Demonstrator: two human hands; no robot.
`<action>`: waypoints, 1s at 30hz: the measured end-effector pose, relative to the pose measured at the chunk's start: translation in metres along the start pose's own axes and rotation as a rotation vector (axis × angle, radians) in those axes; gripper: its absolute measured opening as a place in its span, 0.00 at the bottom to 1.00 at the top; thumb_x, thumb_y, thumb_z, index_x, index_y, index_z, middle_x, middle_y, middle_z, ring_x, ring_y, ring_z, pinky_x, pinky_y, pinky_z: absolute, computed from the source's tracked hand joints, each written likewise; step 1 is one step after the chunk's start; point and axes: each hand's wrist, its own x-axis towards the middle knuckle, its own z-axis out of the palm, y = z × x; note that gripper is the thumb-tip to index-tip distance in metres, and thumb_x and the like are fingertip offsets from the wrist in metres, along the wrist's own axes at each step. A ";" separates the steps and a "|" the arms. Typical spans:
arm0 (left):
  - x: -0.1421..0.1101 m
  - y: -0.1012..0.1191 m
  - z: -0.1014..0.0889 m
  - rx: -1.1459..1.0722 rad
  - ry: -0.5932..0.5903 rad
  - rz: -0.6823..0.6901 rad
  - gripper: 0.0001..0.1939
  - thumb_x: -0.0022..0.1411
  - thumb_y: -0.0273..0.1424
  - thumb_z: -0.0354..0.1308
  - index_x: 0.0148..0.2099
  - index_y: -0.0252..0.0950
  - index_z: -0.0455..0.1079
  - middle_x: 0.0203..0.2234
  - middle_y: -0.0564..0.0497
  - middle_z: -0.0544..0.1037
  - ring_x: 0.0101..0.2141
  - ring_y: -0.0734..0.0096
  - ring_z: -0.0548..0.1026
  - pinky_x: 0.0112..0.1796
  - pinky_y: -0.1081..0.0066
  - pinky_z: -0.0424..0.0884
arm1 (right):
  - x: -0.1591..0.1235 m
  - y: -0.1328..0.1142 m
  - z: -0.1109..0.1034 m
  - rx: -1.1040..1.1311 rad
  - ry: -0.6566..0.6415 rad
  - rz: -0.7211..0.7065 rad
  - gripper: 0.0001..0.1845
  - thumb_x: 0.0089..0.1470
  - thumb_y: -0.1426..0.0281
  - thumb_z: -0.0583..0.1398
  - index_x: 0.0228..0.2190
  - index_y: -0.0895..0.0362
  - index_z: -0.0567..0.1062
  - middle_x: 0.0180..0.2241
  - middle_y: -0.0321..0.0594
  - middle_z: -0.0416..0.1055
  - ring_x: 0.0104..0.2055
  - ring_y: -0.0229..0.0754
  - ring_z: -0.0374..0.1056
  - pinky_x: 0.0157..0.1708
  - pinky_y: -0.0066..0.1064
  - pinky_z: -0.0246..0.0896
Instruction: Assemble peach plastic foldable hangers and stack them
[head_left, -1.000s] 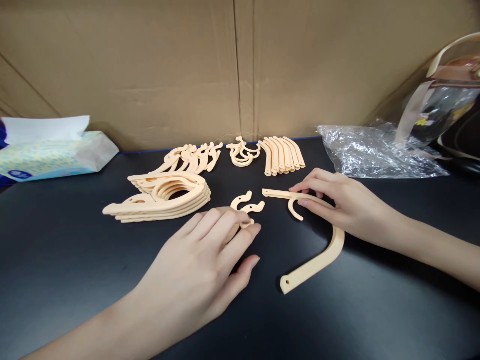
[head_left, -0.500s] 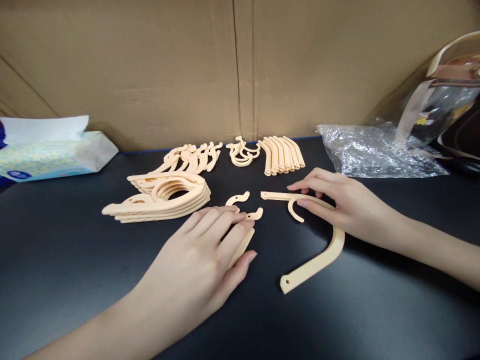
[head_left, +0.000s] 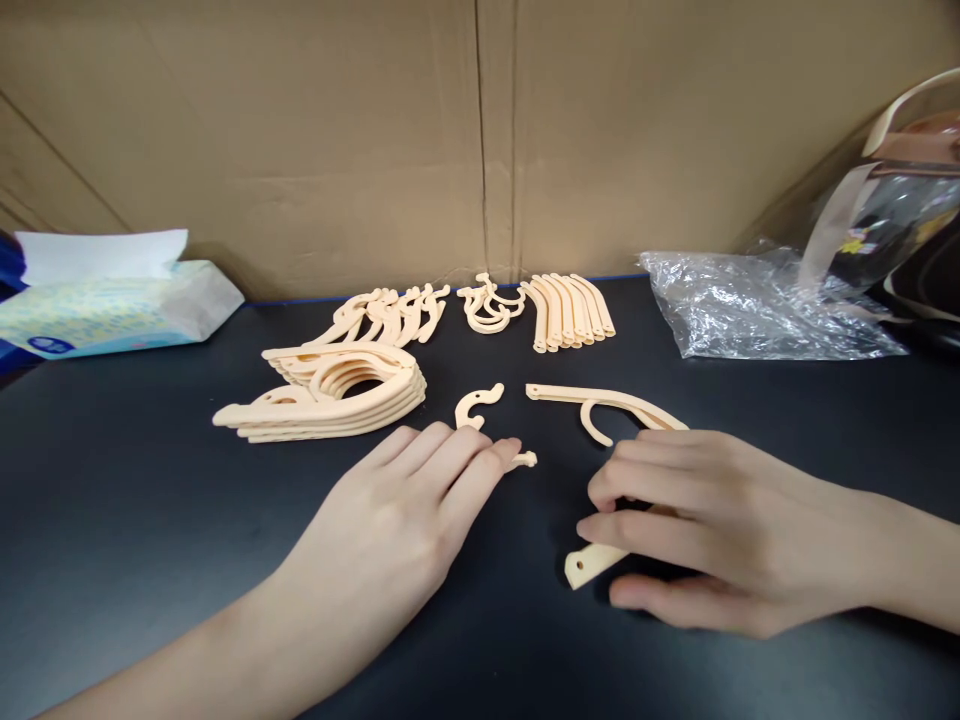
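Note:
My left hand (head_left: 405, 510) lies flat on the black table, its fingers stretched over a small peach plastic piece whose tip (head_left: 526, 460) sticks out past them. A loose peach hook piece (head_left: 476, 403) lies just beyond the fingertips. My right hand (head_left: 697, 530) is closed round the lower part of a long curved peach hanger arm (head_left: 592, 398), with the thumb under it and the fingers over it. The arm's near end (head_left: 583, 567) pokes out left of the hand.
A stack of assembled peach hanger parts (head_left: 330, 395) lies at the left centre. Rows of hooks (head_left: 390, 315), rings (head_left: 491, 305) and curved bars (head_left: 574, 310) lie behind. There is a tissue pack (head_left: 112, 305) at the far left, a crumpled clear bag (head_left: 757, 305) at the right and a cardboard wall (head_left: 480, 130) at the back.
My right hand has moved from the hanger arm's upper end down to its lower end and closed on it. My left hand has flattened, and the small piece under it has shifted right.

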 end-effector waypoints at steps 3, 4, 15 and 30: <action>0.000 0.002 0.000 -0.004 0.024 -0.037 0.17 0.72 0.18 0.40 0.56 0.30 0.66 0.41 0.46 0.76 0.39 0.62 0.75 0.40 0.63 0.70 | 0.002 0.001 0.004 -0.017 -0.017 0.042 0.14 0.68 0.71 0.52 0.33 0.59 0.73 0.31 0.39 0.72 0.30 0.39 0.65 0.31 0.33 0.57; 0.001 0.003 -0.001 -0.002 0.022 -0.047 0.18 0.72 0.17 0.40 0.56 0.30 0.65 0.42 0.46 0.76 0.39 0.63 0.75 0.41 0.64 0.70 | 0.002 0.001 0.004 -0.029 -0.006 0.046 0.14 0.69 0.71 0.51 0.33 0.59 0.73 0.31 0.39 0.72 0.30 0.39 0.65 0.31 0.33 0.57; 0.008 0.008 -0.004 0.066 0.066 -0.117 0.11 0.76 0.29 0.47 0.51 0.31 0.68 0.36 0.49 0.76 0.34 0.66 0.76 0.29 0.68 0.66 | 0.005 0.001 0.003 -0.104 0.008 0.079 0.19 0.73 0.71 0.45 0.33 0.57 0.70 0.27 0.33 0.66 0.25 0.34 0.62 0.25 0.27 0.55; 0.003 0.008 0.000 -0.136 0.033 -0.047 0.08 0.73 0.27 0.45 0.47 0.35 0.65 0.35 0.51 0.76 0.33 0.69 0.76 0.28 0.69 0.68 | 0.004 0.005 0.008 -0.239 0.071 0.066 0.18 0.72 0.70 0.45 0.35 0.58 0.71 0.26 0.33 0.67 0.23 0.35 0.60 0.25 0.28 0.54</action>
